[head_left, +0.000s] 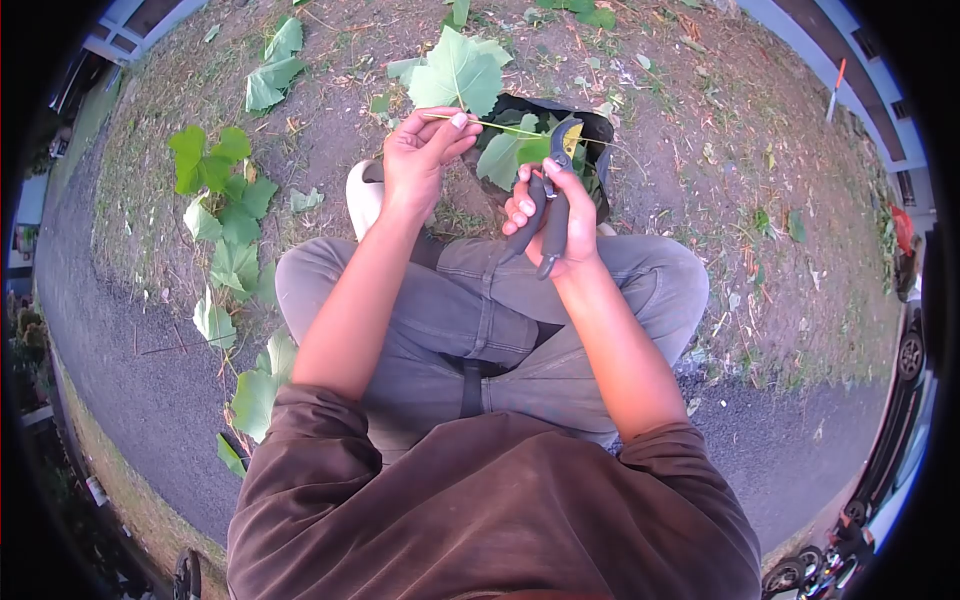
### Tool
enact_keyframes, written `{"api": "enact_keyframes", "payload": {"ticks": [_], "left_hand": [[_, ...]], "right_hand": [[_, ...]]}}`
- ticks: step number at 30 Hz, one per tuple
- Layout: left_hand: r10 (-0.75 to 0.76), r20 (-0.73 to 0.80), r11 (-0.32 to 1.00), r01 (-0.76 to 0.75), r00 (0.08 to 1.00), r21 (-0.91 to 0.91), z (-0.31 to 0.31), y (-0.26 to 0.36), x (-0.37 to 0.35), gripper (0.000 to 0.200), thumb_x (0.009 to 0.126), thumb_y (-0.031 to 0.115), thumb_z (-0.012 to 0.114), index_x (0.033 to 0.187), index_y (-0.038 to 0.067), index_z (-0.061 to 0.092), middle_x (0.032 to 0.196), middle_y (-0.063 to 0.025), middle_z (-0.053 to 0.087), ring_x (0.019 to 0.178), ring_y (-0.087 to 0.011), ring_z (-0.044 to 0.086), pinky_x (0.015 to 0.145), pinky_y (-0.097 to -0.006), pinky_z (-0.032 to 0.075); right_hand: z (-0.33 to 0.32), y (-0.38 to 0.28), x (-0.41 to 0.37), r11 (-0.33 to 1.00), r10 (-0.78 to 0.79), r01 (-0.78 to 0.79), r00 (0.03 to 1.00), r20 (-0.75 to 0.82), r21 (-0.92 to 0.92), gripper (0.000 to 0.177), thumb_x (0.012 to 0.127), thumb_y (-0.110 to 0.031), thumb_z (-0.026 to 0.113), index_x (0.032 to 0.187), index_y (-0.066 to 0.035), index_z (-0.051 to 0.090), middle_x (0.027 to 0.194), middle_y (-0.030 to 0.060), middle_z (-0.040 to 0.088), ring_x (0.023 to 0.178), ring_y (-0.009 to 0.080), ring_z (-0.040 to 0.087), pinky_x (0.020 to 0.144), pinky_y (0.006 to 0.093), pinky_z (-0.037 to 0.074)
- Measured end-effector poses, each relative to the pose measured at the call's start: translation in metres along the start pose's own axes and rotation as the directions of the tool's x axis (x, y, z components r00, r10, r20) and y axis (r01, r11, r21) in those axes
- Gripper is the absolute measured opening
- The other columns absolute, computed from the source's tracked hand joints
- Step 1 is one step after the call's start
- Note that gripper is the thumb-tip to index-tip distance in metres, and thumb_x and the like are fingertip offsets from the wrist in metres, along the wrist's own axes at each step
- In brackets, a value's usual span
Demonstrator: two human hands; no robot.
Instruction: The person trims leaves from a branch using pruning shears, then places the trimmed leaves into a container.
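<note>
Between the thumb and fingers of my left hand [425, 150] is a thin green leaf stem [500, 127], which runs right toward the blades of the pruning shears. A broad pale-green leaf [457, 75] shows just beyond my fingertips. My right hand [560, 215] is wrapped round the dark handles of the pruning shears [555, 195], whose yellow-marked blade points up and away from me. Behind the shears stands a black bag [597, 130] with green leaves [505, 155] in its mouth.
My crossed legs [490, 320] fill the middle, with a white shoe [364, 200] at the left. A leafy vine cutting [238, 225] stretches along the ground on the left, and more leaves [275, 70] lie farther off. Asphalt [130, 370] borders the bare soil.
</note>
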State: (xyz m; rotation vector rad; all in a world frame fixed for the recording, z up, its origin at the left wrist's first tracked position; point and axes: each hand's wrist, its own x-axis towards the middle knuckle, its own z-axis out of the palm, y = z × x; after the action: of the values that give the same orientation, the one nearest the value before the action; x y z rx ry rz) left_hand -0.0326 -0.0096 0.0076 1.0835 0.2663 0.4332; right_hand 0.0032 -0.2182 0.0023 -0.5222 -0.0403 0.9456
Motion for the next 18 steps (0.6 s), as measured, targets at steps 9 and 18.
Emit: {"api": "enact_keyframes", "payload": {"ticks": [9, 18], "left_hand": [[0.106, -0.164, 0.989, -0.122, 0.981, -0.089, -0.010, 0.004, 0.007, 0.025, 0.101, 0.009, 0.074, 0.120, -0.005, 0.066, 0.114, -0.0184, 0.077, 0.101, -0.0247, 0.078, 0.088, -0.0332, 0.065], [0.061, -0.046, 0.997, -0.059, 0.997, 0.040, -0.004, 0.004, 0.001, 0.022, 0.101, 0.012, 0.075, 0.119, 0.000, 0.069, 0.113, -0.0151, 0.078, 0.095, -0.0188, 0.077, 0.081, -0.0293, 0.064]], "right_hand": [[0.009, 0.009, 0.000, 0.988, 0.150, -0.146, 0.983, 0.108, -0.043, 0.048, 0.105, -0.041, 0.045, 0.119, 0.001, 0.062, 0.096, 0.0195, 0.070, 0.094, 0.0373, 0.072, 0.097, 0.0545, 0.057], [0.010, 0.009, -0.001, 0.987, 0.149, -0.137, 0.975, 0.164, -0.083, 0.046, 0.105, -0.039, 0.046, 0.122, 0.001, 0.060, 0.096, 0.0188, 0.070, 0.091, 0.0363, 0.072, 0.096, 0.0540, 0.058]]}}
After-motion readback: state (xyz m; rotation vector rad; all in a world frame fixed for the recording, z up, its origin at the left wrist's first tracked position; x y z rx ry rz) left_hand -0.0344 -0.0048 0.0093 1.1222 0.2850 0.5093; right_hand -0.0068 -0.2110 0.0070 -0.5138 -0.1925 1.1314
